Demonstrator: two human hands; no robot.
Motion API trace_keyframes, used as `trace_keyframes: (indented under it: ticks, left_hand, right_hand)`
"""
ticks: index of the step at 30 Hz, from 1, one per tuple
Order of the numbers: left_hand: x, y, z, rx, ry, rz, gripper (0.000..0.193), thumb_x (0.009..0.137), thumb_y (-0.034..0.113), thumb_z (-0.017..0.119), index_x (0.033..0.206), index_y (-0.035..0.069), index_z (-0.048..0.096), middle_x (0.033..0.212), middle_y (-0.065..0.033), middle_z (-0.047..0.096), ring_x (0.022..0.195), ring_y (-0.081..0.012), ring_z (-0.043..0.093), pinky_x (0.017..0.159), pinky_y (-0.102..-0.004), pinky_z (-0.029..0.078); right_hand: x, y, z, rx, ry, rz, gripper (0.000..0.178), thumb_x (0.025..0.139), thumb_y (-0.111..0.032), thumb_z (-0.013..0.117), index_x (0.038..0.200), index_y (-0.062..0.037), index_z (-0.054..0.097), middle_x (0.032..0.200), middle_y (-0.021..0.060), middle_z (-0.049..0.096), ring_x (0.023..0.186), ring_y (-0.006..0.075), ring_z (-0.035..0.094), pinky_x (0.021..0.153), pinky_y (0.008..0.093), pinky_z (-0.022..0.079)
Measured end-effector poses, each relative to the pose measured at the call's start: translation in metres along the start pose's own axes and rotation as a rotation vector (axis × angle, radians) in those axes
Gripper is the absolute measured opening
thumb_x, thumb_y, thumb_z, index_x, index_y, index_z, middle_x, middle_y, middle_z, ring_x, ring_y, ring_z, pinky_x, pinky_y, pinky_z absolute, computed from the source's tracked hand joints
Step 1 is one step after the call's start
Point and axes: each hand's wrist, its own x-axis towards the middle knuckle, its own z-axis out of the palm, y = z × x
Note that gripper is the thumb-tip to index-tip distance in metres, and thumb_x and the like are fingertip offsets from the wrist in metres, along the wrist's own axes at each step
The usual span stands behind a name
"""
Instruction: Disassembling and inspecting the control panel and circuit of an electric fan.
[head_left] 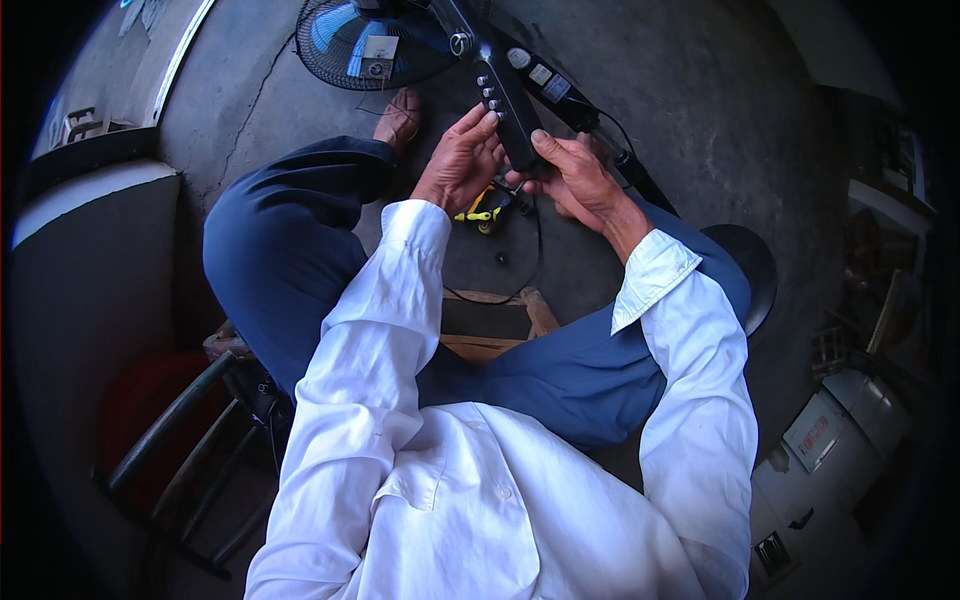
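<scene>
A long black fan control panel (505, 95) with a round knob and several silver buttons slants across the top middle. Its near end lies between my hands. My left hand (462, 160) is closed at its left edge, thumb by the lowest buttons. My right hand (580, 180) grips the near end from the right, thumb on top. Close beside the panel on the right runs a black fan housing (545, 80) with pale labels. The fan head (325, 45), with blue blades in a black wire cage, lies beyond; a small pale block with wires (378, 58) is on it.
On the floor below my hands are a yellow-and-black tool (483, 213) and a thin black cord (541, 240). A wooden frame (540, 312) stands between my legs. A round black base (752, 270) is by my right knee, a dark chair (175, 425) at lower left, white boxes (830, 440) at right.
</scene>
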Motion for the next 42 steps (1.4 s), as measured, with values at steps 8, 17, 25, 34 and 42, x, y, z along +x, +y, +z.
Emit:
trace_keyframes:
  ticks: [8,17,25,34,42]
  left_hand:
    - [0.002,-0.002,-0.006,0.091,-0.026,0.017,0.038,0.098,0.015,0.066,0.132,0.004,0.055,0.129,-0.0063,0.061,0.122,-0.02,0.055,0.108,-0.0362,0.041]
    - [0.001,-0.003,0.001,0.149,0.006,0.073,0.04,0.099,0.03,0.065,0.129,0.005,0.057,0.13,-0.0064,0.059,0.123,-0.0206,0.053,0.11,-0.0377,0.038]
    - [0.003,0.001,0.001,-0.027,0.129,-0.007,0.035,0.1,0.037,0.062,0.118,0.008,0.063,0.117,-0.0071,0.064,0.111,-0.021,0.059,0.1,-0.0393,0.047]
    - [0.007,-0.001,-0.002,-0.007,0.166,0.011,0.042,0.098,0.044,0.064,0.119,0.008,0.062,0.116,-0.0098,0.063,0.115,-0.0245,0.057,0.103,-0.0432,0.045]
    - [0.012,-0.003,-0.011,-0.086,0.169,-0.055,0.041,0.101,0.045,0.058,0.12,0.008,0.06,0.116,-0.0095,0.062,0.113,-0.026,0.058,0.1,-0.0435,0.047]
  right_hand:
    - [0.001,0.002,-0.001,0.003,0.0,-0.013,0.039,0.106,-0.034,0.051,0.121,0.0004,0.062,0.103,0.009,0.067,0.09,0.0171,0.068,0.074,0.0276,0.053]
    - [0.001,0.001,0.001,-0.04,0.015,0.01,0.04,0.106,-0.035,0.05,0.12,0.0004,0.062,0.104,0.009,0.067,0.091,0.0167,0.068,0.075,0.027,0.052]
    - [0.002,0.001,0.008,-0.144,0.054,0.042,0.04,0.106,-0.037,0.051,0.117,-0.0005,0.063,0.103,0.0079,0.067,0.09,0.0152,0.067,0.075,0.0263,0.051]
    - [0.002,0.004,0.007,-0.238,0.065,0.04,0.041,0.104,-0.04,0.053,0.114,-0.0013,0.063,0.1,0.0058,0.066,0.09,0.0141,0.067,0.075,0.0261,0.051]
    - [0.005,0.01,0.008,-0.605,0.172,-0.026,0.044,0.102,-0.042,0.057,0.117,-0.0015,0.065,0.099,0.0061,0.068,0.086,0.0104,0.067,0.069,0.0255,0.05]
